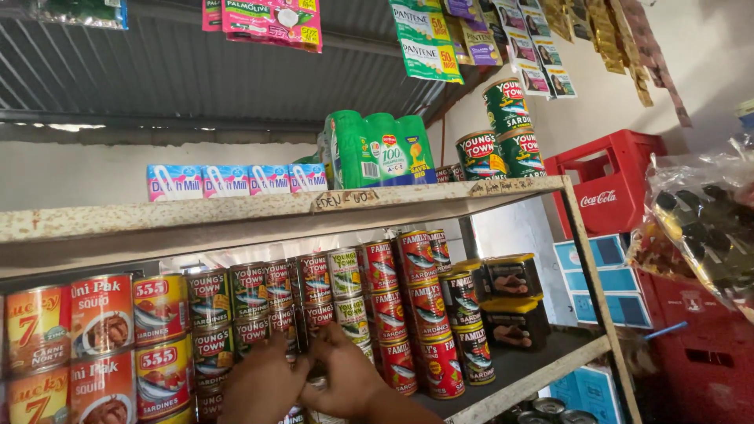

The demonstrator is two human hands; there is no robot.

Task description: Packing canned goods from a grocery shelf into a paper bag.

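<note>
Both of my hands reach into the lower shelf (542, 375) at the bottom middle. My left hand (263, 381) rests against the green-labelled cans (250, 292) and my right hand (345, 377) lies beside it, the fingers of both curled around a can (316, 383) that is mostly hidden between them. Stacked red and green food cans (389, 290) fill the shelf on either side of my hands.
The upper shelf (259, 206) carries small milk cartons (224, 180), green juice cans (381, 149) and stacked green tins (503, 129). Sachet strips (428, 39) hang overhead. Red crates (609, 184) and a clear bag of dark bottles (699, 228) stand at the right.
</note>
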